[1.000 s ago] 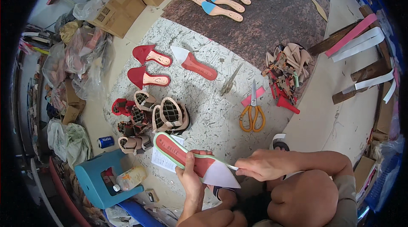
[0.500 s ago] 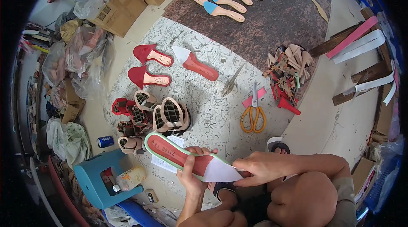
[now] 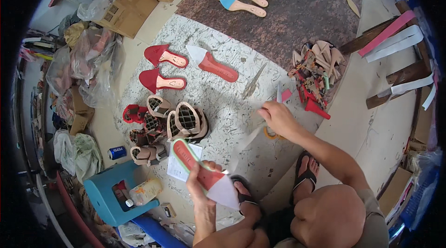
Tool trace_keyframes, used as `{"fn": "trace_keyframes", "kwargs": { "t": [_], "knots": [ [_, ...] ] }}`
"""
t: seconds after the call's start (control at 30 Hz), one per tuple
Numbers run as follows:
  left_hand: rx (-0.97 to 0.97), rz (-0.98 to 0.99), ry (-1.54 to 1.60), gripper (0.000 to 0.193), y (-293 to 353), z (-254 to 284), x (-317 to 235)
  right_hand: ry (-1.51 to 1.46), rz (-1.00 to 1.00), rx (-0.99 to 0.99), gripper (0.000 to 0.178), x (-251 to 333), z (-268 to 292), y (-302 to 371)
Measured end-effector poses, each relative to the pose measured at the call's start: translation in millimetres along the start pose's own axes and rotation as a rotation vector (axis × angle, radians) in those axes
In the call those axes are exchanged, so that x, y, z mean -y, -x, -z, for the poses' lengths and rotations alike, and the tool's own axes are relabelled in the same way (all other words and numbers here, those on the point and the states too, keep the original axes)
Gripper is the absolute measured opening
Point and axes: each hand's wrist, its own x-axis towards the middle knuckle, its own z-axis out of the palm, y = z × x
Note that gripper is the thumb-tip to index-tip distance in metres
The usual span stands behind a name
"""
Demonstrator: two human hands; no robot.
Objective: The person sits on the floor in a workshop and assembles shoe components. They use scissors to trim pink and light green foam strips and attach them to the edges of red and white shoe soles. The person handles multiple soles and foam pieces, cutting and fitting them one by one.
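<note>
My left hand (image 3: 199, 186) grips a shoe insole (image 3: 220, 187), red at the heel, white at the pointed toe and pale green along the edge. My right hand (image 3: 280, 120) is raised away to the right, fingers pinched on a thin whitish strip (image 3: 246, 142). Smeared by motion, the strip runs between that hand and the insole's edge; whether it is still attached there I cannot tell. Under the right hand lie scissors with orange handles (image 3: 270, 134), mostly hidden. A similar red and white insole (image 3: 218, 70) rests on the board ahead.
Two red-toed insoles (image 3: 149, 81) lie at left, above a cluster of strappy shoe uppers (image 3: 186, 120). Blue-toed insoles (image 3: 244, 7) line the far dark mat. A scrap pile (image 3: 320, 64) sits right, near wooden bars with hanging strips (image 3: 395, 48). A teal stool (image 3: 100, 192) stands near left.
My right hand has left the insole's toe and swung up and right, drawing out the whitish strip. The insole in my left hand has tilted, its toe now pointing lower.
</note>
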Motion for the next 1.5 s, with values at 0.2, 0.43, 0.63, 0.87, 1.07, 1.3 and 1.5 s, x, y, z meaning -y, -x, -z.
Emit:
{"fn": "trace_keyframes", "kwargs": {
  "t": [0.2,0.43,0.63,0.87,1.07,1.3,1.5],
  "knots": [
    [0.094,-0.184,0.178,0.036,-7,13,-47,0.342,-0.330,0.069,0.046,-35,-11,41],
    [0.185,-0.597,0.046,0.046,-5,-1,-121,0.156,-0.396,0.010,0.064,-31,-15,51],
    [0.265,-0.264,0.216,0.048,-10,-76,-37,0.048,-0.419,-0.038,0.068,-37,-32,58],
    [0.108,-0.105,0.156,0.037,-40,-44,25,-1.138,-0.358,0.296,0.091,-35,6,123],
    [0.223,-0.280,0.250,0.041,-38,-46,22,-1.051,-0.022,0.599,0.072,10,8,152],
    [0.275,-0.252,0.285,0.048,-23,-57,18,-0.802,0.174,0.514,0.082,60,30,107],
    [0.361,-0.143,0.351,0.044,-13,-57,18,-0.684,0.178,0.377,0.078,82,25,97]
  ]
}}
